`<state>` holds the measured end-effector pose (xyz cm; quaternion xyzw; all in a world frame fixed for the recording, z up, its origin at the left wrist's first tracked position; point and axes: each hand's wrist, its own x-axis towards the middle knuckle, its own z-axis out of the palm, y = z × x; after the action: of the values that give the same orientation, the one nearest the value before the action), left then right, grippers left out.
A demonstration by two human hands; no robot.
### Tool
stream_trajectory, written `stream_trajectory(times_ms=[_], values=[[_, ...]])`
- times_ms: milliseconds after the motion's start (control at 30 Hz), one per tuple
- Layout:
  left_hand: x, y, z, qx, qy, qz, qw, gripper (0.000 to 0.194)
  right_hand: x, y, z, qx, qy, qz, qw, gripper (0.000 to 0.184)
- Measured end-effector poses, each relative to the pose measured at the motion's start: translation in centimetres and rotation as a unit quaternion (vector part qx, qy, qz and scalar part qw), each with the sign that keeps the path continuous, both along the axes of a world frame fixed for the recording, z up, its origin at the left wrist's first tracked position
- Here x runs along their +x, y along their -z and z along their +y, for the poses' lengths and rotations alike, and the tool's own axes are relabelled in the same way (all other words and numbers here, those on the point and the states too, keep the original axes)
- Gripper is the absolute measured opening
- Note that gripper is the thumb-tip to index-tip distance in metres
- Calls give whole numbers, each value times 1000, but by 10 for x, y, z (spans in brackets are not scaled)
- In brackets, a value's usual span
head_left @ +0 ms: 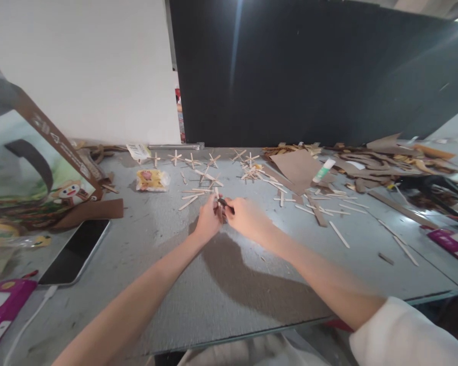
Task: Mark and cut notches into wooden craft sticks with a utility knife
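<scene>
Both hands meet over the middle of the grey bench [229,284]. The left hand [208,221] has its fingers closed around a thin wooden stick [216,193], holding it steady, it seems, for the other hand. The right hand [246,216] pinches a small dark tool [226,204] whose tip touches the stick. Loose sticks [193,195] and finished stick crosses [193,160] lie just behind, within easy reach. A phone [74,250] rests well apart on the left.

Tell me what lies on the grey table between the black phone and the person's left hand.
Head view: the stretch from the black phone to the left hand is bare grey table.
</scene>
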<state>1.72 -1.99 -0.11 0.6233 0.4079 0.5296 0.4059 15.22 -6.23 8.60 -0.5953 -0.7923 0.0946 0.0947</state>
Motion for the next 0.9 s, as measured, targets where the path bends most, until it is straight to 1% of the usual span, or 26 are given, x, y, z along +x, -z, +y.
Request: stream_trajectory(times_ms=[67, 133, 200, 333, 433, 500, 567, 700, 800, 900], values=[[0, 0, 0, -1, 1, -8, 1000, 25, 1, -6, 2, -3, -5, 1, 1000, 31], [-1, 1, 1, -2, 1, -8, 1000, 27, 0, -6, 1, -1, -6, -5, 1000, 31], [-2, 1, 1, -6, 2, -10, 1000, 31, -3, 1, -4, 9, 0, -16, 1000, 36], [-2, 2, 1, -16, 0, -19, 1000, 38, -6, 21, -13, 37, 17, -26, 999, 50], [0, 1, 0, -11, 9, -16, 1000, 35, -2, 27, -15, 48, 21, -21, 998, 54], [1, 1, -1, -5, 11, -10, 1000, 31, 2, 23, -12, 52, 18, -20, 998, 51], [1, 1, -1, -4, 8, -5, 1000, 27, 6, 16, -8, 49, 6, -12, 999, 45], [1, 0, 0, -19, 3, -4, 1000, 27, 14, 3, 1, 30, -7, 24, 999, 37], [2, -1, 0, -25, 4, 0, 1000, 27, 17, 1, 3, 22, -2, 35, 999, 37], [3, -1, -1, -26, 7, 9, 1000, 25, 18, 4, 0, 27, -6, 30, 999, 38]])
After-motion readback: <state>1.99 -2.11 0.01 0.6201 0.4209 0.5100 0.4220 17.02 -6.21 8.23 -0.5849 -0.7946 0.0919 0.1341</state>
